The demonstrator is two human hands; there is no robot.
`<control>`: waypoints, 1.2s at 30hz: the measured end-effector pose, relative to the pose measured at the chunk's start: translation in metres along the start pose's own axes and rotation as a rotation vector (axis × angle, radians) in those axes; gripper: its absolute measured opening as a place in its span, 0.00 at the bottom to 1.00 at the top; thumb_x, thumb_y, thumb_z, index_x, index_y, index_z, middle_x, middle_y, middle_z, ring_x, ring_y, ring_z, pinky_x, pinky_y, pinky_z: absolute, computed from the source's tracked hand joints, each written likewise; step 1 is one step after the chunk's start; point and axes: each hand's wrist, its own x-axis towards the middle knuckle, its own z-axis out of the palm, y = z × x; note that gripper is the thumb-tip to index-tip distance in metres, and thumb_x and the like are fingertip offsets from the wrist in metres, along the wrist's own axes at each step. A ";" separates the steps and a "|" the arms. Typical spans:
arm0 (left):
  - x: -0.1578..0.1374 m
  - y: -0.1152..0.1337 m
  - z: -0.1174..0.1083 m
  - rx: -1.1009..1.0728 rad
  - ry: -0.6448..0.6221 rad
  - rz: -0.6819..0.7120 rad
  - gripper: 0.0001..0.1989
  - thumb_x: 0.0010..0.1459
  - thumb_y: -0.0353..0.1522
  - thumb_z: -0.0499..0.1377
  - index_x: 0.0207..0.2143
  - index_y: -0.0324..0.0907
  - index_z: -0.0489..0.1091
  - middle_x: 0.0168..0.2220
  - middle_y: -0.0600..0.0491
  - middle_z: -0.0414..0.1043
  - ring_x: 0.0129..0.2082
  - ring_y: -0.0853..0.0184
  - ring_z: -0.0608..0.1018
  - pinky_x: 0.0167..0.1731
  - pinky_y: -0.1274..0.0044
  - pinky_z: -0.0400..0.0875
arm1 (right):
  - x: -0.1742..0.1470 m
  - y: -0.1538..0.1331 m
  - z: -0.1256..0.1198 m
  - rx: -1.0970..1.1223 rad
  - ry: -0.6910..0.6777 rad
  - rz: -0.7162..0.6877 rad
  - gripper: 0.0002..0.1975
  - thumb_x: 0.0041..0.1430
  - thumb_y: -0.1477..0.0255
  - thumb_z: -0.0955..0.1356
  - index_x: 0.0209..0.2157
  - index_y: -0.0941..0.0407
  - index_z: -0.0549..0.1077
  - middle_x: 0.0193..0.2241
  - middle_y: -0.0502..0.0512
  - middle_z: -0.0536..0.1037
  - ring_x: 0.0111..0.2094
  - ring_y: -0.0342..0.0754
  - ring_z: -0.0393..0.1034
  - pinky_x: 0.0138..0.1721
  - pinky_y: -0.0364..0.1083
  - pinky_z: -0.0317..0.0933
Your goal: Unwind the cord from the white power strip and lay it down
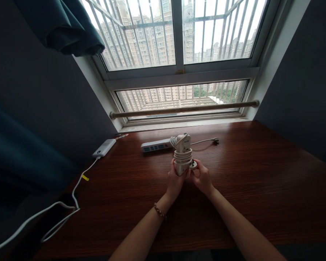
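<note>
a: fingers (pixel 176 173) of the left hand (pixel 174 183) are closed around the lower body of the power strip (pixel 182 156), held upright above the tabletop (pixel 260 188). the right hand (pixel 203 178) pinches the plug (pixel 193 165) at the cord's end.

b: handling?

a: judged rigid plastic, light, smooth. the cord (pixel 183 155) coiled round it is springy and may unwind. grip the body below the coil; keep the plug pinched.

b: surroundings?

a: second power strip (pixel 155 145) lies just behind, its lead (pixel 206 140) trailing right. power bank (pixel 104 148) with white cable (pixel 70 203) sits well left. window rail (pixel 184 108) beyond. nothing obstructs the hands.
</note>
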 end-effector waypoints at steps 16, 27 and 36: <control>0.005 -0.001 0.009 -0.578 -0.057 -0.255 0.36 0.36 0.29 0.69 0.49 0.41 0.60 0.43 0.46 0.71 0.44 0.60 0.73 0.43 0.72 0.64 | -0.005 0.003 0.006 -0.034 0.022 0.043 0.11 0.54 0.73 0.63 0.41 0.56 0.63 0.38 0.59 0.73 0.39 0.50 0.69 0.41 0.47 0.63; 0.005 -0.002 0.006 -0.727 -0.174 -0.358 0.21 0.39 0.30 0.67 0.38 0.36 0.70 0.37 0.47 0.73 0.33 0.64 0.75 0.36 0.74 0.67 | -0.001 0.004 -0.004 -0.072 -0.044 -0.050 0.07 0.53 0.76 0.62 0.36 0.56 0.63 0.41 0.61 0.72 0.42 0.52 0.68 0.42 0.49 0.62; 0.011 0.007 -0.006 -0.791 -0.337 -0.431 0.25 0.35 0.31 0.70 0.39 0.34 0.70 0.39 0.43 0.72 0.34 0.61 0.75 0.35 0.75 0.67 | -0.002 0.003 -0.005 -0.089 -0.031 -0.059 0.08 0.53 0.75 0.62 0.37 0.56 0.64 0.37 0.59 0.73 0.39 0.51 0.69 0.40 0.49 0.63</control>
